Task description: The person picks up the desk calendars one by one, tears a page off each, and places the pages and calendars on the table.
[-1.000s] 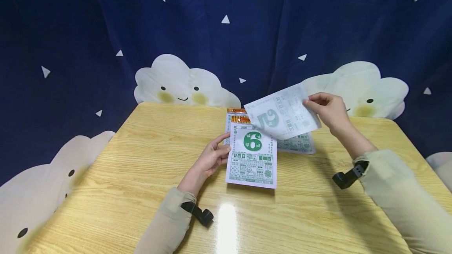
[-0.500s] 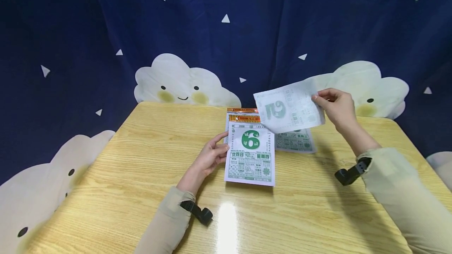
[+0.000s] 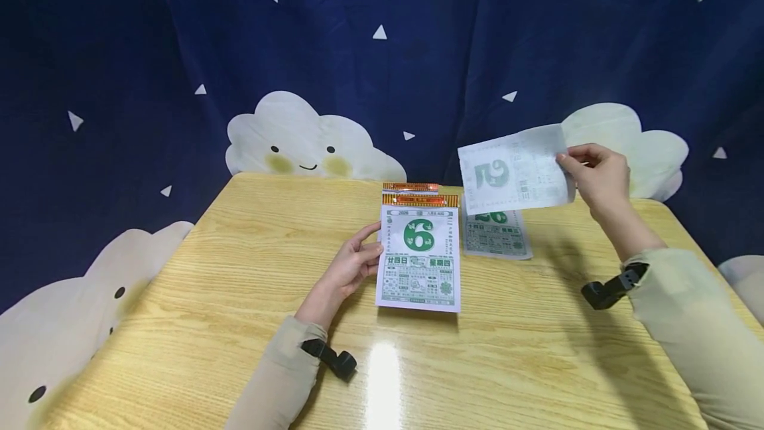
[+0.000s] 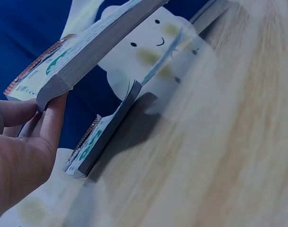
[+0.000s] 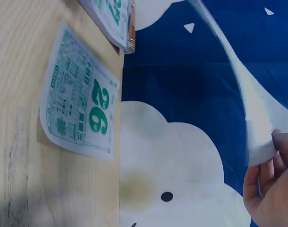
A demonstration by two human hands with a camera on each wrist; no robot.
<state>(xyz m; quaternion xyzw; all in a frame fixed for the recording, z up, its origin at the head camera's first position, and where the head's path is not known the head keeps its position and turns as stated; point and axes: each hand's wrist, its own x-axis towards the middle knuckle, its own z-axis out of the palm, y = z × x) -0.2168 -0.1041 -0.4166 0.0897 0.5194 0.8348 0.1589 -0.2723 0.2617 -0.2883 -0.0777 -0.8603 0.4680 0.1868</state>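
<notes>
My left hand (image 3: 345, 269) grips the left edge of a thick tear-off calendar (image 3: 418, 254), whose top page shows a green 6. In the left wrist view the thumb and fingers pinch its corner, with the pad (image 4: 104, 49) raised over the table. Behind it, a second tear-off calendar (image 3: 410, 186) lies on the table, mostly covered in the head view. To the right, my right hand (image 3: 599, 178) pinches one end of a loose calendar page (image 3: 519, 170) in the air, its faint print showing through reversed. Beneath that, another loose page (image 3: 497, 239), marked 26, lies flat.
The wooden table (image 3: 262, 251) ends at the back against a dark blue curtain (image 3: 334, 32) with clouds and white triangles. Black wrist cameras sit on both sleeves.
My right hand has moved right with the loose page, drawing it away from the held calendar and uncovering more of the page on the table. The left hand and calendar shifted slightly left.
</notes>
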